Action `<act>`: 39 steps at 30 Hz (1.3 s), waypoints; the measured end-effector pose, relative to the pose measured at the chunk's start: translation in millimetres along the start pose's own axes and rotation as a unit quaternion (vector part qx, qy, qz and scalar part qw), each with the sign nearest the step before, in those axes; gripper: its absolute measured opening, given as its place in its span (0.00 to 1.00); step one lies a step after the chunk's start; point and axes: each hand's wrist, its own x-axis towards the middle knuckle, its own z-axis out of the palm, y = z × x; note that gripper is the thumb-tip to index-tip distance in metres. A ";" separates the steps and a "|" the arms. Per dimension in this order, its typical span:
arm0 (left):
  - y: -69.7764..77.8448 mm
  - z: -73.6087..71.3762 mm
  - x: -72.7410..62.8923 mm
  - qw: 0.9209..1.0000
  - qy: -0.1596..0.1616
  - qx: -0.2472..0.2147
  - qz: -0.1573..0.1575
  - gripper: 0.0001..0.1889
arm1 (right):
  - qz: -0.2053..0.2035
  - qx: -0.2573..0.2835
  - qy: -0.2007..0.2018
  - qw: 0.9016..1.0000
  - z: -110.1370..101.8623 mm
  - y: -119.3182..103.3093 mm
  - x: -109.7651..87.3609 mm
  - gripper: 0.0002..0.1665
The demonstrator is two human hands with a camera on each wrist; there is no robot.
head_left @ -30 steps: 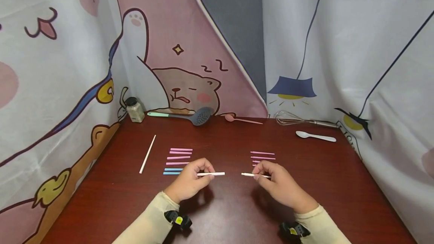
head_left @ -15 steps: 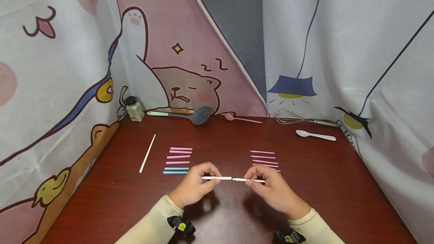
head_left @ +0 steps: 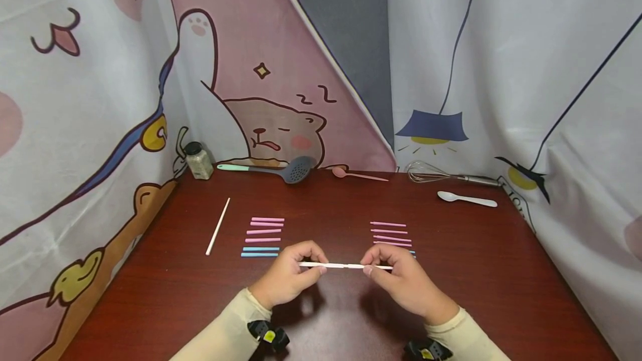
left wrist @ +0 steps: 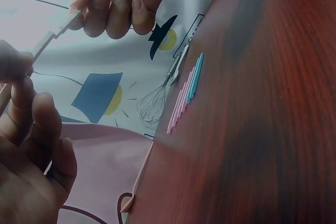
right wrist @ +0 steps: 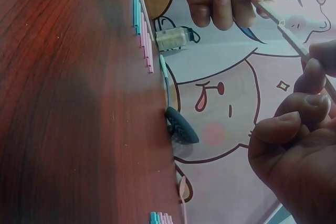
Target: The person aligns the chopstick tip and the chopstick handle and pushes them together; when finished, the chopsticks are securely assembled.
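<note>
My left hand [head_left: 288, 274] pinches a white chopstick half [head_left: 335, 265] between thumb and fingers. A second white chopstick half [head_left: 355, 266], thinner at its inner tip, is pinched by my right hand [head_left: 406, 283]. Both pieces lie in one line above the table, end to end, with a small step at the joint [left wrist: 54, 34] in the left wrist view. From the right wrist view the same joint [right wrist: 282, 25] shows the ends meeting. Parts of both pieces are hidden behind the fingers.
Pink sticks [head_left: 263, 232] and blue sticks [head_left: 261, 249] lie left; more pink sticks [head_left: 389, 232] lie right. A whole white chopstick [head_left: 218, 227] is farther left. Along the back are a jar [head_left: 199, 161], skimmer [head_left: 296, 170], pink spoon [head_left: 358, 175], whisk [head_left: 446, 176] and white spoon [head_left: 466, 199].
My hands came together over the table, closing the gap between the two white halves. In the last half second the ends have met, while the hands have barely moved.
</note>
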 end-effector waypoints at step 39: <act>1.9 0.2 0.1 1.000 -0.011 0.015 -0.014 0.05 | -0.018 0.025 -0.005 0.999 3.8 1.3 -0.3 0.08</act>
